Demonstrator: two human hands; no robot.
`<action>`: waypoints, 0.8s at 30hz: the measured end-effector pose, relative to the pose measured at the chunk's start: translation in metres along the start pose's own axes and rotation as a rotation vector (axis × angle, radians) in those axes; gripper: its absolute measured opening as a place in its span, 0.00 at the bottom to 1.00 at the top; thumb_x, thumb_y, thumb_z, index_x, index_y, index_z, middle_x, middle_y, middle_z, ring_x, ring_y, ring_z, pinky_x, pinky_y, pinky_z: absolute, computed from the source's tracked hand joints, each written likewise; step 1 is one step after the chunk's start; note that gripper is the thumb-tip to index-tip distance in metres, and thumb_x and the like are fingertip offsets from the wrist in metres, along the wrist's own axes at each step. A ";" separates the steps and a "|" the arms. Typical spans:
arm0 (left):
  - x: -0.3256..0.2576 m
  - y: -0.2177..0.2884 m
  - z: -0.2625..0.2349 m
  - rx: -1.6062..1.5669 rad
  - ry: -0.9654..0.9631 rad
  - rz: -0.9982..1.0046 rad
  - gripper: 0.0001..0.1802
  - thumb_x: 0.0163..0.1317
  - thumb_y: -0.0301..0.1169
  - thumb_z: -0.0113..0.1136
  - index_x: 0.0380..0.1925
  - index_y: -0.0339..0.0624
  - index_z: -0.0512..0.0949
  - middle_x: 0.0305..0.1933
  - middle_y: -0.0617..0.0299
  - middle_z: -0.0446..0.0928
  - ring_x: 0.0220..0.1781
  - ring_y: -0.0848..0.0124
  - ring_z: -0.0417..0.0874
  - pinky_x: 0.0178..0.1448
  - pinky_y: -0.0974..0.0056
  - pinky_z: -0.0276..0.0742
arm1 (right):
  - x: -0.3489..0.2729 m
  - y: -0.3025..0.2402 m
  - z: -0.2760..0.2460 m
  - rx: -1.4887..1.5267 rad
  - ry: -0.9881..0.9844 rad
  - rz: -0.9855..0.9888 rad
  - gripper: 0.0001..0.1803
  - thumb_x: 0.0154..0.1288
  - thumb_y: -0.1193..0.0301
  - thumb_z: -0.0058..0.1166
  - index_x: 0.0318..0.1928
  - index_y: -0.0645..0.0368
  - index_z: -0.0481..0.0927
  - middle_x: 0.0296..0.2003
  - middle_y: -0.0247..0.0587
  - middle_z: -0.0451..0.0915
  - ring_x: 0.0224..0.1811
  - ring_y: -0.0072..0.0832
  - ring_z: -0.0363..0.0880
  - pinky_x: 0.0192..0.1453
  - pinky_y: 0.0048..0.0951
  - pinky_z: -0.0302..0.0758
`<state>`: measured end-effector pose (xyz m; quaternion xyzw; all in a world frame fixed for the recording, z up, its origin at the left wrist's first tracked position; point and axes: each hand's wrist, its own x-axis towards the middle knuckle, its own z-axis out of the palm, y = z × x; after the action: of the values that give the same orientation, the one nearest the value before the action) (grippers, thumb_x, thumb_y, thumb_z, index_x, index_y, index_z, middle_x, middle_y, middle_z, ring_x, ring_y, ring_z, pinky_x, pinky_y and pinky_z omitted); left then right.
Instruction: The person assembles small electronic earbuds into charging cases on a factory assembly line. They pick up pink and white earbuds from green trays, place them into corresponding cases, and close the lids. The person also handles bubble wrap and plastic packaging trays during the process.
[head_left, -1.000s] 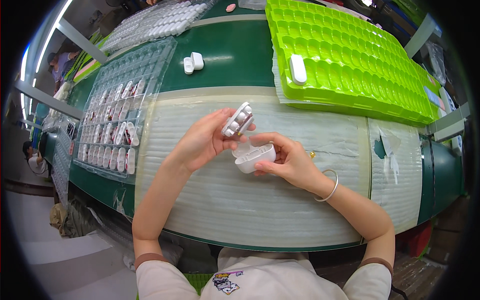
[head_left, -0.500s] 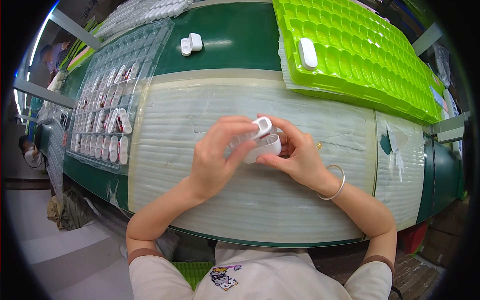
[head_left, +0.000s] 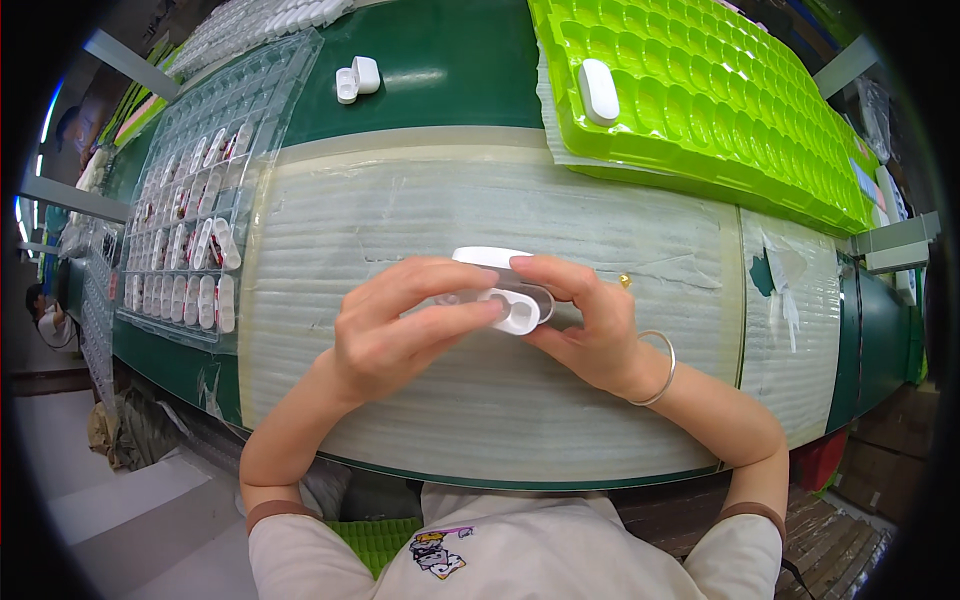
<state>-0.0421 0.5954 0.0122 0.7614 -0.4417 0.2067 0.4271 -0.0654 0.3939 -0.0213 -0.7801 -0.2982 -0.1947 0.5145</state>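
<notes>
A white earbud charging case (head_left: 487, 254) is held above the mat, its rounded lid swung up at the back. My right hand (head_left: 600, 325) grips the case from the right, index finger on the lid and thumb lower down. At the front of the case is a small white insert (head_left: 520, 318) with round hollows. My left hand (head_left: 385, 325) has its fingers on this insert from the left; whether it is fully seated inside the case cannot be made out. The left thumb is mostly hidden behind the fingers.
A pale foam mat (head_left: 400, 400) covers the green table. At left, a clear tray (head_left: 185, 250) holds several white parts. An open white case (head_left: 358, 80) stands at the back. The green tray (head_left: 690, 110), back right, carries one closed white case (head_left: 599, 92).
The small insert, earlier tilted up above the case, is now lower at its front. The case's lid now faces up at the back. Both hands have turned with it.
</notes>
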 end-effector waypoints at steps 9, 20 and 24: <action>-0.006 -0.006 0.001 -0.162 0.175 -0.115 0.16 0.41 0.17 0.68 0.32 0.43 0.78 0.40 0.56 0.81 0.40 0.63 0.80 0.39 0.66 0.77 | 0.002 -0.002 0.002 0.060 0.017 0.057 0.32 0.43 0.76 0.68 0.53 0.55 0.71 0.45 0.38 0.80 0.33 0.33 0.82 0.34 0.27 0.79; -0.006 0.000 0.012 0.150 0.064 0.042 0.15 0.35 0.21 0.67 0.30 0.43 0.82 0.37 0.60 0.80 0.37 0.64 0.79 0.36 0.66 0.76 | 0.001 -0.002 0.003 -0.010 0.032 -0.015 0.30 0.45 0.75 0.67 0.52 0.54 0.71 0.40 0.37 0.81 0.32 0.30 0.82 0.33 0.25 0.79; -0.003 0.001 0.010 0.154 0.040 0.038 0.14 0.36 0.22 0.67 0.29 0.42 0.81 0.37 0.60 0.80 0.37 0.64 0.79 0.36 0.66 0.77 | 0.000 -0.001 0.003 -0.013 0.015 -0.035 0.31 0.45 0.75 0.68 0.53 0.54 0.70 0.42 0.39 0.80 0.32 0.33 0.83 0.33 0.27 0.80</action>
<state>-0.0455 0.5883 0.0050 0.7793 -0.4301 0.2631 0.3721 -0.0658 0.3970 -0.0220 -0.7764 -0.3068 -0.2114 0.5083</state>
